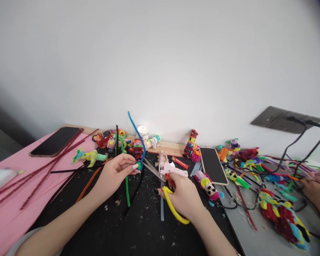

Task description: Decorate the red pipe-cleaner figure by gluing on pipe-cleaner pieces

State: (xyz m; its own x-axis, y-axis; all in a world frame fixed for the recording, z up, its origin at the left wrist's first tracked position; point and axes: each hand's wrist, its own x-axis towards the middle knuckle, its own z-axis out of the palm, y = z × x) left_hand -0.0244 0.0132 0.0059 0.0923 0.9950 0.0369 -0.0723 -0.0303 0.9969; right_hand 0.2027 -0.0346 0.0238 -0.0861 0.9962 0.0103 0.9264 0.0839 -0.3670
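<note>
My left hand [121,169] pinches a small green-and-blue coil of pipe cleaner [139,166] between thumb and fingertips. From the coil a blue pipe cleaner [137,129] rises in a curve toward the wall. My right hand [182,195] grips scissors [155,171] by their orange handles, the blade tips close beside the coil; I cannot tell whether they touch it. A bent yellow pipe cleaner [173,209] hangs at my right hand, partly hidden by the fingers. A green pipe cleaner [127,192] and a black one pass under my left hand. Just beyond the scissors lies a pale glue gun [166,165].
A black mat [138,234] with scraps covers the middle. Two phones [56,141] [214,166] lie left and right. Several pipe-cleaner figures [192,145] stand along the wall. Cables [285,149] run from a wall socket [285,121]. Another person's hand [318,188] is at right.
</note>
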